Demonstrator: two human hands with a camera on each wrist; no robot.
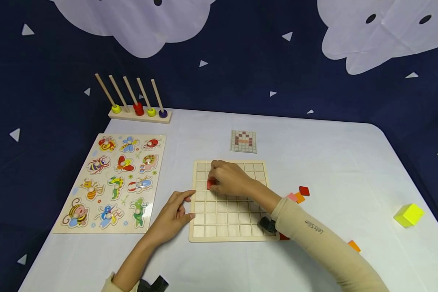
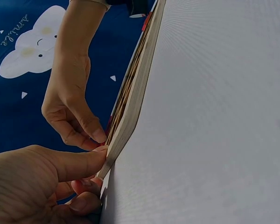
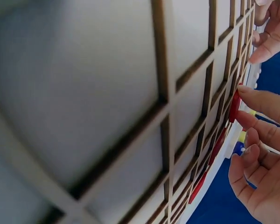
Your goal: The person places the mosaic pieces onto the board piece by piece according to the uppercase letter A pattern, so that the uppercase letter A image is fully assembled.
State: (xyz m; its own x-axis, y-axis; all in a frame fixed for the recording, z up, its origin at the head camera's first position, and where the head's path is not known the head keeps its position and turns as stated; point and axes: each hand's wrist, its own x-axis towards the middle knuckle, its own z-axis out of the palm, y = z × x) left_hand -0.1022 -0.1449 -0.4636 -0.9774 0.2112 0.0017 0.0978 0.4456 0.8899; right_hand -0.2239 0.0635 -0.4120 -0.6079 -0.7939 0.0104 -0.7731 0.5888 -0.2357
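Observation:
My right hand [image 1: 228, 178] pinches a red square tile [image 1: 209, 185] between thumb and fingertips over the left part of a wooden grid board [image 1: 217, 219]. In the right wrist view that red tile [image 3: 234, 106] stands tilted at the grid, and more red tiles [image 3: 217, 147] lie in cells along the far side. Beside the board's left edge is my left hand [image 1: 171, 217], its index fingertip and thumb tip touching that edge some way apart. The left wrist view shows the left thumb [image 2: 79, 163] against the board's side [image 2: 135, 100]; its other fingers are partly bent.
A small pattern card [image 1: 243, 141] lies behind the board. On the left are an insect peg puzzle [image 1: 111, 194] and a bead stand [image 1: 140, 117]. To the right lie red [image 1: 304, 190], pink [image 1: 292, 197] and orange tiles [image 1: 354, 245], plus a yellow cube [image 1: 409, 215].

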